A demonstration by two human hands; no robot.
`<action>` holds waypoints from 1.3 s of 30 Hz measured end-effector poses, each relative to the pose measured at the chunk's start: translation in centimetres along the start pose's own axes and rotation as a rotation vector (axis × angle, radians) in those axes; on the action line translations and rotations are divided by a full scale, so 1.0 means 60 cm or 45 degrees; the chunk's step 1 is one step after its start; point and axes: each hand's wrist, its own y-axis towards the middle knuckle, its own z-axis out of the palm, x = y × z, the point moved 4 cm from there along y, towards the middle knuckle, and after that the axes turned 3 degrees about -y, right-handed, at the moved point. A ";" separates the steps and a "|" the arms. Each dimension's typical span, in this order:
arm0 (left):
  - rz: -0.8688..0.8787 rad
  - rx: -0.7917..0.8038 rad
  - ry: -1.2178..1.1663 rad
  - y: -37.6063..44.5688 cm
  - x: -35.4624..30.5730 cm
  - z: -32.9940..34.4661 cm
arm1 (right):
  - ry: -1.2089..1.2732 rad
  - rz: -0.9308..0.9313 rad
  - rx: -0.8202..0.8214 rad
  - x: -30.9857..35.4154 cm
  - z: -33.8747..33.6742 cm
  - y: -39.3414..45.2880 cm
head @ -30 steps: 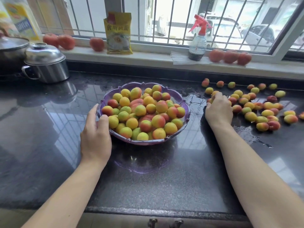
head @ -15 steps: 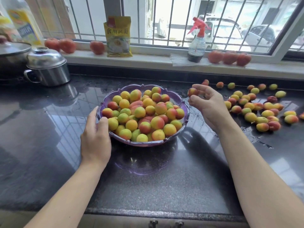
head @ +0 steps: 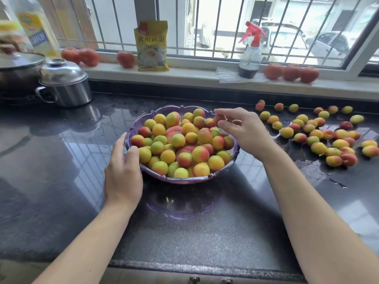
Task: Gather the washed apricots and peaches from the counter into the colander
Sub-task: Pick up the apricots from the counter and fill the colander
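Note:
A purple colander heaped with yellow, green and red apricots and peaches stands mid-counter. My left hand grips its left rim, thumb over the edge. Over the colander's back right rim, my right hand pinches one reddish fruit between thumb and fingers, just above the pile. Several loose fruit lie scattered on the wet black counter to the right.
A lidded steel pot and a dark pan stand at back left. On the windowsill are tomatoes, a yellow bag and a spray bottle. Puddles lie at right; the counter's front edge is near me.
My right hand picked a fruit from the loose pile and carried it left, from the counter to above the colander. The left hand stayed on the rim.

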 end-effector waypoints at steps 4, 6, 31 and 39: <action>0.004 -0.007 0.004 0.001 0.000 0.000 | -0.217 0.048 0.128 0.002 0.007 0.014; 0.004 -0.008 -0.002 0.001 0.000 0.000 | -0.262 0.074 0.180 0.005 0.007 0.015; -0.017 0.011 -0.022 0.001 0.004 -0.002 | -0.670 0.720 -0.623 -0.184 -0.120 -0.019; -0.016 0.011 -0.018 0.001 0.003 0.000 | -0.720 0.807 -0.672 -0.181 -0.122 -0.024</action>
